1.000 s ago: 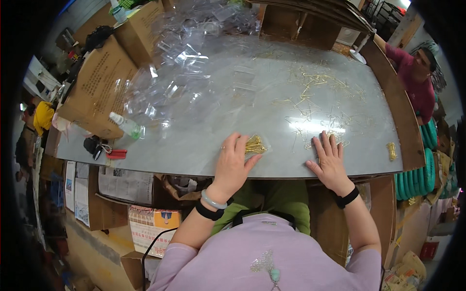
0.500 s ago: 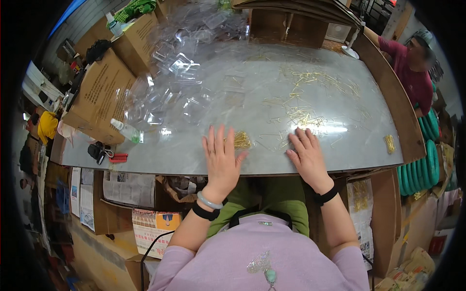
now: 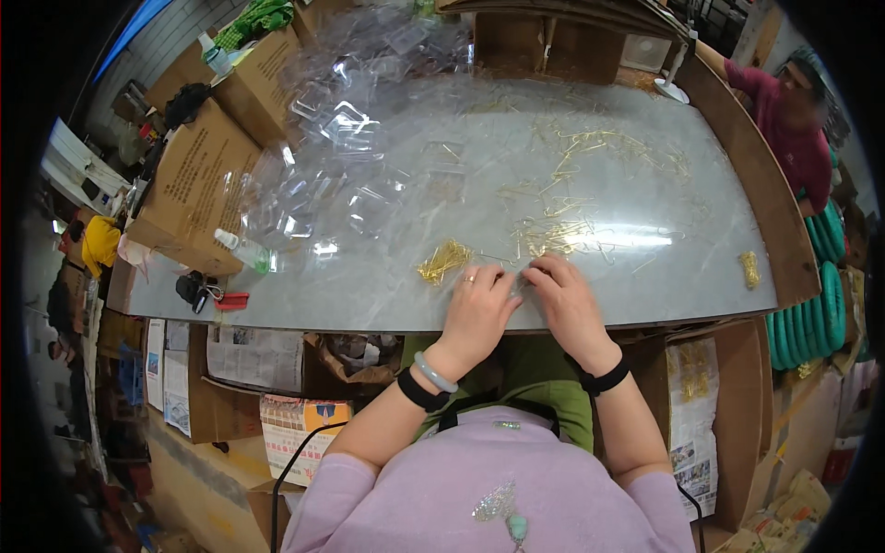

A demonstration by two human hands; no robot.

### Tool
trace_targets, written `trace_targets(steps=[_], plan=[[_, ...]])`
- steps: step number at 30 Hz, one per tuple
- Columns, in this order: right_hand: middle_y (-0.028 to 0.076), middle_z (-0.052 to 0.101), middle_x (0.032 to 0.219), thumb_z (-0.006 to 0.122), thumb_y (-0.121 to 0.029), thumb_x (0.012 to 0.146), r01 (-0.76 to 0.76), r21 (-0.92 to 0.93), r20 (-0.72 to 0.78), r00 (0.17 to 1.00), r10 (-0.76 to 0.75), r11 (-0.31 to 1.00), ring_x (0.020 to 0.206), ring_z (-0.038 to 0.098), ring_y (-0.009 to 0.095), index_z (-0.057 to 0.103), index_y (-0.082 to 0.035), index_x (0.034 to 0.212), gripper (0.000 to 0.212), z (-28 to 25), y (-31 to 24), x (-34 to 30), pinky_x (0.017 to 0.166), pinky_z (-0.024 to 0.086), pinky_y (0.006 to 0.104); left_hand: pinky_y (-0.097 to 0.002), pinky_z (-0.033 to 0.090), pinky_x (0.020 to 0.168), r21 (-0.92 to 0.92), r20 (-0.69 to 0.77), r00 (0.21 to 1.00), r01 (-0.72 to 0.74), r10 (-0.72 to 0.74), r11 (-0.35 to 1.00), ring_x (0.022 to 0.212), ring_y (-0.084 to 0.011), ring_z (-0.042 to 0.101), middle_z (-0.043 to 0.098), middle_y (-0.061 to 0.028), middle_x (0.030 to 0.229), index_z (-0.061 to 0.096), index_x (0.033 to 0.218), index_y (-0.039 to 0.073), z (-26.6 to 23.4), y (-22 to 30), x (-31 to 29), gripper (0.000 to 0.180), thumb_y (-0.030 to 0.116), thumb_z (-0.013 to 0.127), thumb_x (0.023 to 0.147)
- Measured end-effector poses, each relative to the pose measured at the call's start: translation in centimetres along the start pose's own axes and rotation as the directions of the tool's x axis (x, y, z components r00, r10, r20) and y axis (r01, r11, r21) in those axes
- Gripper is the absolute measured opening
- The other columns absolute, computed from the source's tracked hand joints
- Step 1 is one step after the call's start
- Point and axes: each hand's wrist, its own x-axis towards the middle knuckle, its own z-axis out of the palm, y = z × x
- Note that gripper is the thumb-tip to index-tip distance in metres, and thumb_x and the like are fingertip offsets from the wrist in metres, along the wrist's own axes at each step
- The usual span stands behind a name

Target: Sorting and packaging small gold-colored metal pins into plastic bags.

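My left hand (image 3: 477, 309) and my right hand (image 3: 567, 304) are close together near the front edge of the grey table (image 3: 369, 309). Both have bent fingers drawn together, the tips pointing inward; what they pinch, if anything, is hidden. Just beyond the left fingertips lies a tight pile of gold wire hooks (image 3: 444, 262). Ahead of the right hand, loose gold wire hooks (image 3: 562, 234) are scattered, some crossing one another. More hooks (image 3: 599, 145) trail off toward the back of the table.
Clear plastic boxes (image 3: 346, 124) heap at the back left, beside a large carton (image 3: 198, 175). A spray bottle (image 3: 244, 251) lies near a red clip-like object (image 3: 232, 301). Another hook bundle (image 3: 749, 269) sits at right, by the cardboard side wall (image 3: 751, 157). A person (image 3: 788, 120) stands beyond it.
My left hand has moved right, off the hook pile, and its flat fingers have curled in. My right hand has shifted slightly left and bent its fingers. The pile now lies further left.
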Motion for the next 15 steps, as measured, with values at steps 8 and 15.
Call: trace_targets(steps=[8, 15], plan=[[0.012, 0.060, 0.120, 0.073, -0.010, 0.083, -0.153, -0.222, 0.073, 0.982, 0.173, 0.963, 0.113, 0.054, 0.034, 0.065, -0.007, 0.120, 0.038, -4.2, -0.4, -1.1, 0.096, 0.045, 0.0455, -0.0506, 0.035, 0.112, -0.054, 0.044, 0.999, -0.001, 0.003, 0.999, 0.130, -0.0406, 0.046, 0.053, -0.0203, 0.137, 0.048, 0.139, -0.005, 0.5, -1.0, 0.1, 0.074, 0.030, 0.080, 0.082], [0.015, 0.062, 0.120, 0.060, 0.000, 0.082, 0.032, -0.005, 0.149, 0.988, -0.030, 0.999, 0.111, 0.057, 0.036, 0.062, -0.003, 0.123, 0.041, -1.9, -0.8, 0.2, 0.094, 0.048, 0.0442, -0.0547, 0.027, 0.118, 0.014, 0.138, 0.990, -0.017, 0.015, 1.000, 0.140, -0.0400, 0.039, 0.048, -0.0206, 0.145, 0.044, 0.143, -0.005, 0.9, -1.1, 0.7, 0.078, 0.034, 0.078, 0.084]])
